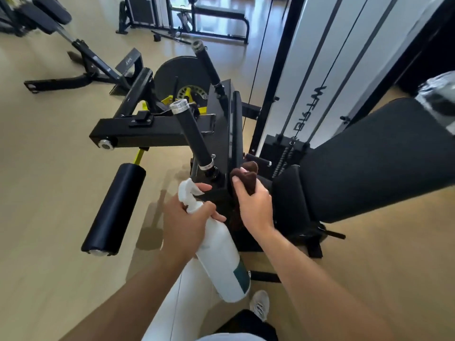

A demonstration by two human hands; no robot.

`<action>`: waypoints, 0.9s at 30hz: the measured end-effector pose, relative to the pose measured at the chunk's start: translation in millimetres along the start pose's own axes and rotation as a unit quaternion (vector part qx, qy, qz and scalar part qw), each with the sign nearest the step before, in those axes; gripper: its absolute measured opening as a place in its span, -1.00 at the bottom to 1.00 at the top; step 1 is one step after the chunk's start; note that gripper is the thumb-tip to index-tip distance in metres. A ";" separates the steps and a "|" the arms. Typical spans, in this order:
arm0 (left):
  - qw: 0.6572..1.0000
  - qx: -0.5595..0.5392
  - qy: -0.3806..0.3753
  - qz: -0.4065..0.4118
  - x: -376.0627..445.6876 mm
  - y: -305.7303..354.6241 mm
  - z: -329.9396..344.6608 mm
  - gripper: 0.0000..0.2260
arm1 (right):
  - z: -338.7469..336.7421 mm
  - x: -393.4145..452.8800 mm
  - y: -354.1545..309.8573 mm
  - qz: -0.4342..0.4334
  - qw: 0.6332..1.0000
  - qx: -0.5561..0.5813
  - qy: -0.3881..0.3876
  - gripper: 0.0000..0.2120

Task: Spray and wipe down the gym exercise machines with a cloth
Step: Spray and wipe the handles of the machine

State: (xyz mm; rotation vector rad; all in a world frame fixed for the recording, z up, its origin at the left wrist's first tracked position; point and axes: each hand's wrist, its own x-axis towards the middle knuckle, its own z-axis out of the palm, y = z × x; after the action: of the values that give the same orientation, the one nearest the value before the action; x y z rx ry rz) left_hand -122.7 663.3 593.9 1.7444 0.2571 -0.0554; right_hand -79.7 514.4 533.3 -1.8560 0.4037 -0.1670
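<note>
A black leg machine fills the middle of the head view, with two black handle bars and a round roller pad at the lower left. My left hand grips the neck of a white spray bottle, its nozzle pointing up and left, one finger out toward the trigger. My right hand holds a dark brown cloth against the black frame plate just left of the seat pad.
A white weight-stack cover with cables stands behind the seat at the right. Another black bench frame sits on the beige floor at the upper left, and more machines stand at the back. My white trouser leg and a shoe are below.
</note>
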 end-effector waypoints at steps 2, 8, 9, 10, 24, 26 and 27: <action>0.999 -0.034 0.007 -0.027 -1.9 -1.9 2.8 -0.76 | 1.2 -20.6 9.1 0.013 1.000 -0.002 0.015 -0.66; 0.997 -0.056 -0.060 0.000 -6.0 8.0 14.0 -0.71 | -17.7 -46.3 26.5 0.244 0.949 0.192 -0.048 -0.68; 0.997 -0.052 -0.063 0.006 -6.4 9.5 17.6 -0.72 | -23.5 -47.3 32.7 0.310 0.927 0.200 -0.069 -0.62; 0.997 -0.050 -0.059 0.011 -6.9 11.4 21.3 -0.73 | -29.5 -47.7 36.7 0.362 0.906 0.205 -0.085 -0.52; 0.996 -0.048 0.080 -0.003 -19.2 19.7 56.3 -0.74 | -54.7 -36.9 54.1 0.490 0.746 0.417 -0.173 -0.34; 0.992 -0.066 0.106 -0.026 -13.1 15.6 47.0 -0.82 | -48.6 -38.5 46.7 0.478 0.771 0.393 -0.149 -0.32; 0.989 -0.085 0.112 -0.037 -8.9 14.9 40.7 -0.78 | -45.0 -38.8 45.2 0.464 0.789 0.381 -0.131 -0.28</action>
State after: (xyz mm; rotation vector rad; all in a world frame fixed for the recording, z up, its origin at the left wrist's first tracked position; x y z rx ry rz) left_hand -124.0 619.9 602.2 1.5714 0.4775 0.1073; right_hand -138.5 475.8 508.4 -0.7131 0.8560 0.5347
